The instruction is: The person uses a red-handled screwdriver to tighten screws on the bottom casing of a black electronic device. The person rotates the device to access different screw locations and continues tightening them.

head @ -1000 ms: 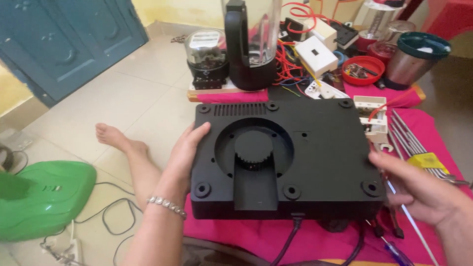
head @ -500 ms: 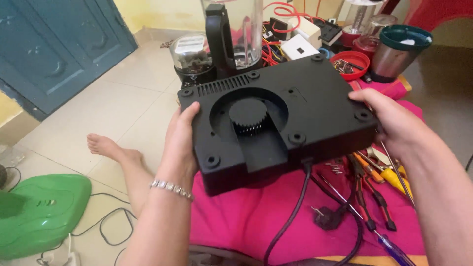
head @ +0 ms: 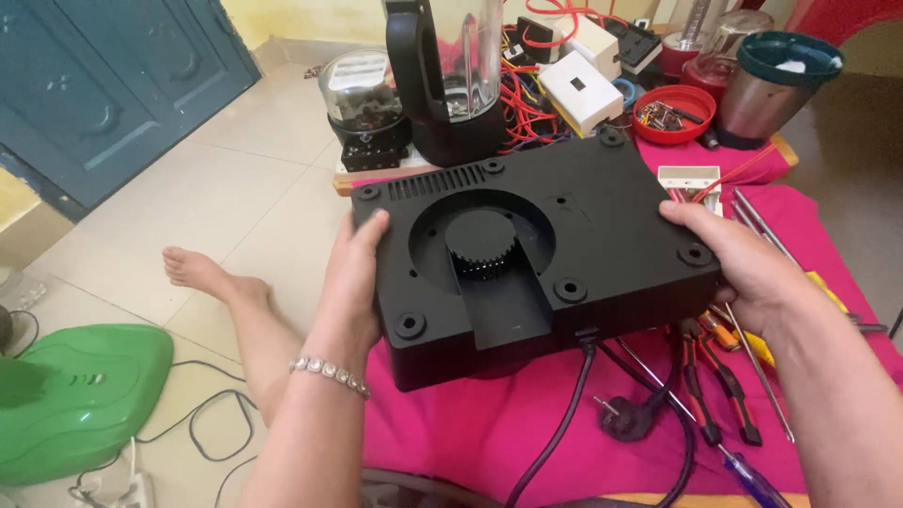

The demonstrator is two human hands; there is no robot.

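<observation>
Two hands clamp one thing: left hand (head: 353, 273) wraps the left short edge and right hand (head: 743, 268) the right short edge of a flat black rectangular plastic appliance base (head: 536, 254), turned underside up. Hands are set well apart, fingers closed on the casing. Long axis runs left to right between them, far edge tilted up and away; neither hand is clearly nearer. Base is held just above a magenta cloth (head: 470, 423) spread on the floor, its black power cord (head: 560, 423) hanging from the near edge, with a black plug (head: 625, 419) lying on the cloth. A round toothed black hub (head: 480, 243) sits in a circular recess of the underside.

Right of the base: pliers and screwdrivers with red and yellow grips (head: 715, 376), on the cloth. Left, on the tiled floor: a green plastic cover (head: 80, 395).

Farther back: a black blender stand with clear jar (head: 451, 75); jar contents cannot be told. A red round bowl (head: 673, 111) holds small dark parts. A steel jar with dark green rim (head: 776, 85); inside not visible
</observation>
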